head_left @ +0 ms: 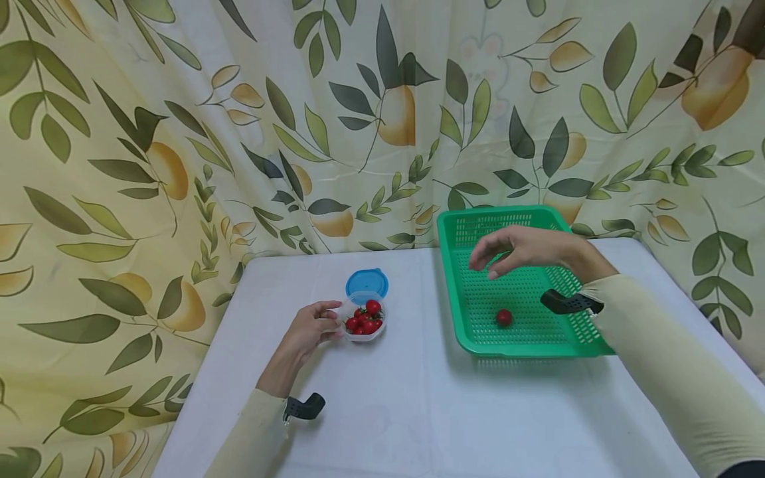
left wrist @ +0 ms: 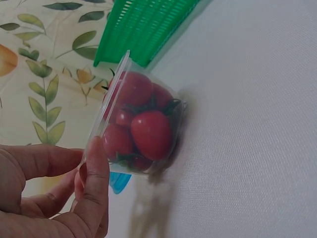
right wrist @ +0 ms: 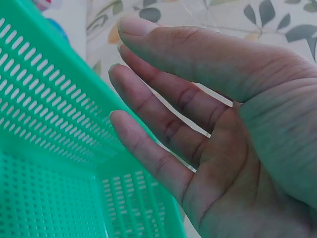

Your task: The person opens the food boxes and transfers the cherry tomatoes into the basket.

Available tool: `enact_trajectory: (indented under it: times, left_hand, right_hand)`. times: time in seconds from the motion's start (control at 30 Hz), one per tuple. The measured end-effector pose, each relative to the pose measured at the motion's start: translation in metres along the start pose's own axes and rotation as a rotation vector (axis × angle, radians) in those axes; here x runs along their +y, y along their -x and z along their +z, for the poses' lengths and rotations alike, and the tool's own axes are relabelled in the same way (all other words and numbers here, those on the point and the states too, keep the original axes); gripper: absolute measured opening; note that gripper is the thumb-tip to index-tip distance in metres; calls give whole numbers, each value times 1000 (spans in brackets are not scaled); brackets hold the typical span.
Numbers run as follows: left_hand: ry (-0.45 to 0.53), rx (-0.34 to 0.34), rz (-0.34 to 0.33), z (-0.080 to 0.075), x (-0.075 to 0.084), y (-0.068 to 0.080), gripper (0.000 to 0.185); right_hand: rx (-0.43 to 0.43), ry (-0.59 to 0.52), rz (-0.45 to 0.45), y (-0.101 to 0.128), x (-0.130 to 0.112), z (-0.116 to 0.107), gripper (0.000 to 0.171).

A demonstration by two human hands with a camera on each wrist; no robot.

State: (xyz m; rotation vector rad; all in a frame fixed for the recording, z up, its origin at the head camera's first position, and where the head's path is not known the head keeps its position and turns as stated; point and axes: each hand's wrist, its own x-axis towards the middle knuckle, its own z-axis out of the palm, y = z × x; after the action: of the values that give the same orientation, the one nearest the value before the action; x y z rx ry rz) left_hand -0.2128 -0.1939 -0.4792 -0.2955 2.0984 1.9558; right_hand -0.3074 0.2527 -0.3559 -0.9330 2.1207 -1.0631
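A small clear plastic tub [head_left: 366, 323] [left wrist: 141, 126] full of cherry tomatoes stands on the white table, its blue lid [head_left: 366, 283] hinged open behind it. My left hand [head_left: 311, 326] [left wrist: 59, 193] holds the tub's near side between thumb and fingers. To the right lies a green perforated basket [head_left: 540, 345] [right wrist: 44, 148] with one loose cherry tomato [head_left: 504, 317] on its floor. Above the basket hovers my right hand [head_left: 516, 249] [right wrist: 198, 124], palm down, fingers relaxed and holding nothing.
The white table [head_left: 406, 405] is backed by a leaf-and-fruit patterned curtain [head_left: 239, 133] that hangs close behind and to the left. The basket sits near the table's far right. A black wrist-camera mount [head_left: 568, 303] juts from my right sleeve.
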Motion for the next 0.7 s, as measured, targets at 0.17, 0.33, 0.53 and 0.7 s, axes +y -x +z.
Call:
enact_trajectory:
  times: [0.17,0.33,0.53,0.7]
  left_hand:
    - [4,-3,0,0,0,0,47]
    - [2,3,-8,0,0,0,47]
    - [6,0,2,0,0,1,46]
    - [5,-5,10,0,0,0,46]
  right_hand:
    - [-32,2,-39,-15,-5,4,35]
    - [-63,-36,-23,-31,-14,12,36]
    - [-78,-32,-5,-53,-28,19,38]
    - [-103,-11,-5,-71,-36,26,40]
